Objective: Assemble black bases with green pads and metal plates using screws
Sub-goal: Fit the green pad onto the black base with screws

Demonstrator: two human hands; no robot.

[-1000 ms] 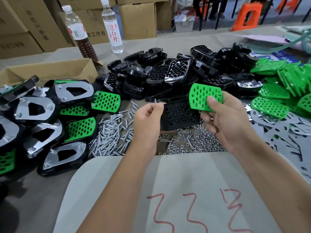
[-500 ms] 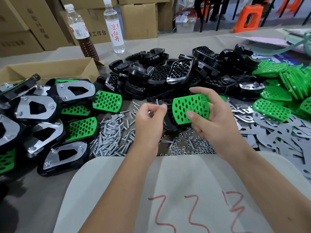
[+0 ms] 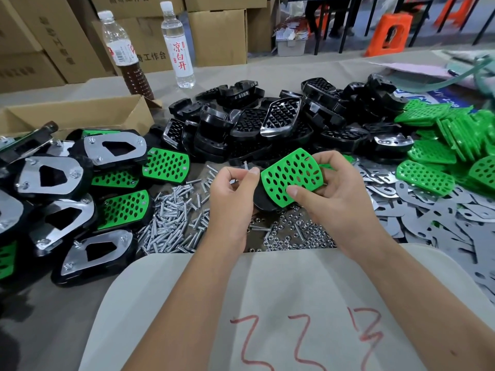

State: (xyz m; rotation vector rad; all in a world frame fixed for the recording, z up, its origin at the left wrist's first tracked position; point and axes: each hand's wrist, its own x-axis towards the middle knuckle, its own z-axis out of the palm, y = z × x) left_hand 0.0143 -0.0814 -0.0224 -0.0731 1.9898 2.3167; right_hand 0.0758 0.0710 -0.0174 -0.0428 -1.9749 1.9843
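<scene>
Right hand point(image 3: 345, 199) holds a green pad point(image 3: 292, 180) laid over a black base point(image 3: 261, 200), thumb pressed on the pad's face, fingers curled behind. The pair is held in the air above the table point(image 3: 241, 73), over the loose nuts point(image 3: 297, 236). Left hand point(image 3: 230, 194) is just beside it, pinching a screw point(image 3: 245, 164) between thumb and fingertip, tip upward.

Step in hand, by my reading: pad seated on base, first screw about to go in.

Next move calls for lining the screw with a corner hole and keeping pad and base from slipping. Screw pile point(image 3: 174, 223) and metal plates point(image 3: 434, 210) lie within reach.
</scene>
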